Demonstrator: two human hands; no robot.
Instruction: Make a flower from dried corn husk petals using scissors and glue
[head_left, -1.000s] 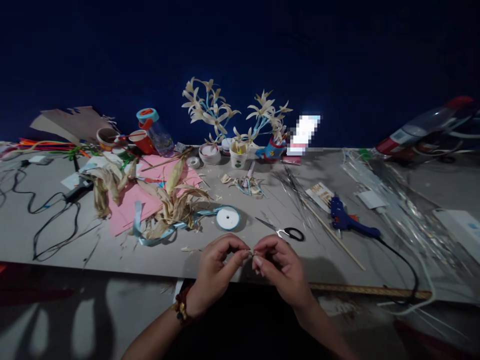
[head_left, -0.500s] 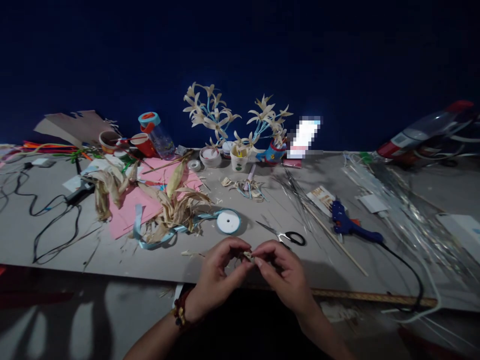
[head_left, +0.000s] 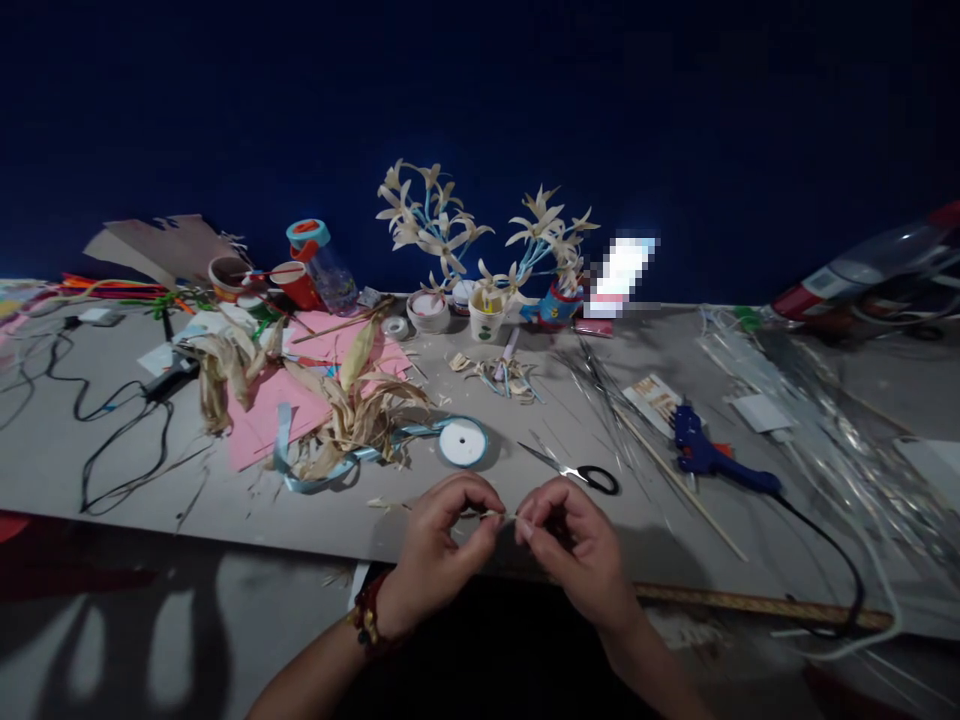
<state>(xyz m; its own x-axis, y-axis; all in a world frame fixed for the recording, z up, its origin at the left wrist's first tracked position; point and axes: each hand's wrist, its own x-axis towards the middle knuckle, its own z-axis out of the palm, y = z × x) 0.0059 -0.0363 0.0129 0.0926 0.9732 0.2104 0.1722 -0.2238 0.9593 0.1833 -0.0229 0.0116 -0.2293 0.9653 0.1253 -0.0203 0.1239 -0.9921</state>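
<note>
Between my two hands a thin pale strip (head_left: 508,515), which looks like corn husk, spans a small gap near the table's front edge. My left hand (head_left: 448,535) pinches one end between thumb and forefinger. The other end sits in a pinch of my right hand (head_left: 576,540), its remaining fingers curled. Just beyond my hands lie a spool of light blue ribbon (head_left: 462,441) and black-handled scissors (head_left: 596,479). Another small husk piece (head_left: 386,504) rests left of my left hand.
Dried corn husks (head_left: 360,410) lie over pink paper (head_left: 266,425) at left. Husk flowers on blue stems (head_left: 431,225) stand in cups at the back. At right are thin wires (head_left: 600,385), a wooden stick (head_left: 705,510), a corded blue glue gun (head_left: 712,460) and clear plastic wrapping (head_left: 832,440).
My hands have drawn slightly apart, so the strip now shows stretched between my fingertips, where it was bunched before. The view has shifted a little, moving the table's things rightward.
</note>
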